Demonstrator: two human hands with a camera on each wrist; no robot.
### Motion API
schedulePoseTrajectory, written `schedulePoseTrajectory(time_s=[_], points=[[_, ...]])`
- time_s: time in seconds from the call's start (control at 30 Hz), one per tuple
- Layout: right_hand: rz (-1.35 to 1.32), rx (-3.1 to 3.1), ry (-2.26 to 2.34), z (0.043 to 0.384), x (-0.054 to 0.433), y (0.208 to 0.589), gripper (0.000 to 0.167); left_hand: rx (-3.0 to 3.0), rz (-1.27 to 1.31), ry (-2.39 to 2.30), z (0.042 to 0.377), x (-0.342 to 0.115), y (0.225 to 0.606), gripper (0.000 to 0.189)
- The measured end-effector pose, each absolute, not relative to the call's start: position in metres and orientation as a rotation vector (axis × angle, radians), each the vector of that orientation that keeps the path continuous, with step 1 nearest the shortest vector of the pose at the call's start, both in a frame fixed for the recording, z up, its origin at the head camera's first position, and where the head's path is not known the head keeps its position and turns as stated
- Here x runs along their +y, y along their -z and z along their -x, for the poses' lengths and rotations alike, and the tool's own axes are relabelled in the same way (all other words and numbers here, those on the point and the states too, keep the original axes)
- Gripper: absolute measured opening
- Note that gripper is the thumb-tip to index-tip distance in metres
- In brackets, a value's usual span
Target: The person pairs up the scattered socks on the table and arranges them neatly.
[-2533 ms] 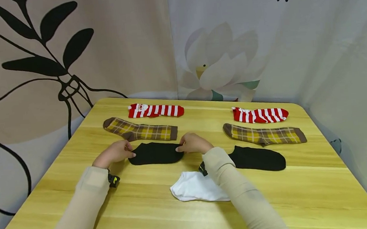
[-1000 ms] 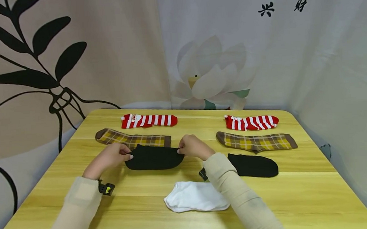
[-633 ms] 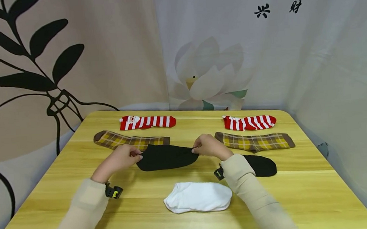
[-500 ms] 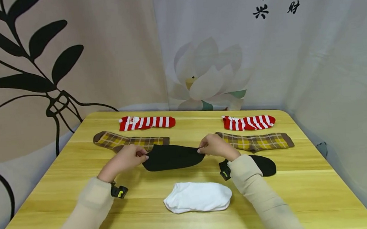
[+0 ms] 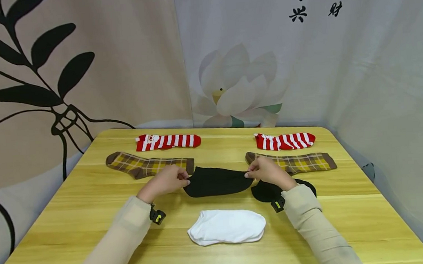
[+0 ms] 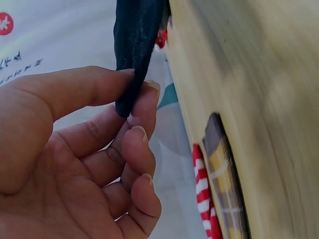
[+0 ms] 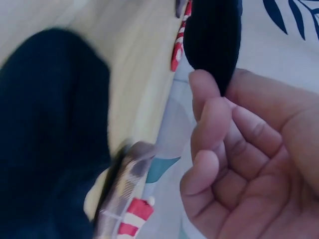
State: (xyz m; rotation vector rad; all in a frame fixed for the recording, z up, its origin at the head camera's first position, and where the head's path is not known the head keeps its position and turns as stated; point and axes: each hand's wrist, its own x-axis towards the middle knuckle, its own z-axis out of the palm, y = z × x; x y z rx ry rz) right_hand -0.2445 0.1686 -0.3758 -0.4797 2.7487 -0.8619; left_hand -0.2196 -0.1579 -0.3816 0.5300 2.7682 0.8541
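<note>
Between my two hands a black ankle sock [image 5: 218, 181] is stretched sideways, held up off the table. My left hand [image 5: 166, 180] pinches its left end between thumb and forefinger, as the left wrist view also shows on the dark sock [image 6: 137, 45]. At the other end, my right hand [image 5: 269, 172] pinches a corner with thumb and fingertips; the sock [image 7: 213, 40] hangs from them in the right wrist view. A second black sock [image 5: 265, 191] lies on the table under my right wrist, partly hidden by the hand and sleeve.
White socks [image 5: 227, 226] lie nearer me on the wooden table [image 5: 183, 260]. Farther back are two plaid socks, left [image 5: 147, 163] and right [image 5: 309, 162], and two red-and-white striped socks, left [image 5: 169, 141] and right [image 5: 286, 141]. A printed curtain [image 5: 147, 63] hangs behind.
Both hands have lifted the black sock from its place at the left and carried it right, toward the other black sock. The head view has shifted slightly.
</note>
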Motion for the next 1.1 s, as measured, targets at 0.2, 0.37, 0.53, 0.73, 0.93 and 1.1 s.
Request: schedulePoseTrajectory(time_s=[0.2, 0.37, 0.53, 0.73, 0.93, 1.1], points=[[0.446, 2.754, 0.865, 0.248, 0.179, 0.389, 0.016, 2.753, -0.518, -0.813, 0.226, -0.145, 0.390, 0.014], [0.388, 2.759, 0.887, 0.248, 0.184, 0.399, 0.016, 2.739, -0.498, -0.797, 0.227, -0.137, 0.395, 0.013], [0.431, 2.771, 0.910, 0.248, 0.186, 0.408, 0.015, 2.736, -0.478, -0.785, 0.228, -0.134, 0.399, 0.013], [0.452, 2.786, 0.904, 0.250, 0.183, 0.410, 0.014, 2.756, -0.435, -0.757, 0.230, -0.133, 0.405, 0.011], [0.439, 2.783, 0.896, 0.251, 0.179, 0.411, 0.014, 2.767, -0.389, -0.738, 0.231, -0.133, 0.407, 0.010], [0.435, 2.793, 0.878, 0.252, 0.178, 0.412, 0.014, 2.775, -0.375, -0.714, 0.232, -0.133, 0.410, 0.010]])
